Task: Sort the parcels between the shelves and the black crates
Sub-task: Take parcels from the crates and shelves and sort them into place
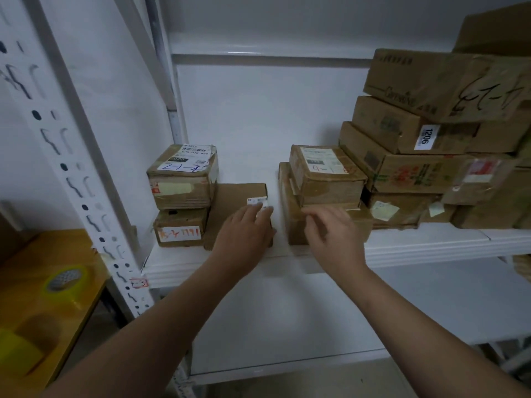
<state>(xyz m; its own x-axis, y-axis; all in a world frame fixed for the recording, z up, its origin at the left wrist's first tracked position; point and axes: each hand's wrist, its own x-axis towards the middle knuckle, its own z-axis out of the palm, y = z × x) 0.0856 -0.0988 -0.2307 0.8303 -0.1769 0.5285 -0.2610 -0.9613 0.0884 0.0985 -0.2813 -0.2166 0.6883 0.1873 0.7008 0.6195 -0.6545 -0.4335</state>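
Your white shelf [431,239] fills most of the view, its holed post [71,182] slanting down the left and a lower board [287,326] showing below your arms. The biggest load is the pile [416,168] of brown cartons at the right end of the shelf, stacked several high and askew, one of them carrying a white sticker [424,137] that reads 1206. Left of the post stands a yellow table [34,254]. At mid shelf, touching the pile, sits a pair [324,179] of parcels, the smaller one on top. Near the left end a stack [181,182] of two small boxes stands against the flat parcel [235,196], which lies on the shelf with a bare gap between it and the pair. Your left hand [247,228] lies palm down on the flat parcel's front right corner, fingers straight, tips at its small label [254,200]; it clasps nothing. Your right hand [330,231] is in front of the pair's lower box, fingers loosely bent and holding nothing; blur hides whether it touches the cardboard. A roll of clear tape [64,278] lies on the table, and a small red-marked tag [138,282] sticks to the shelf's front edge by the post
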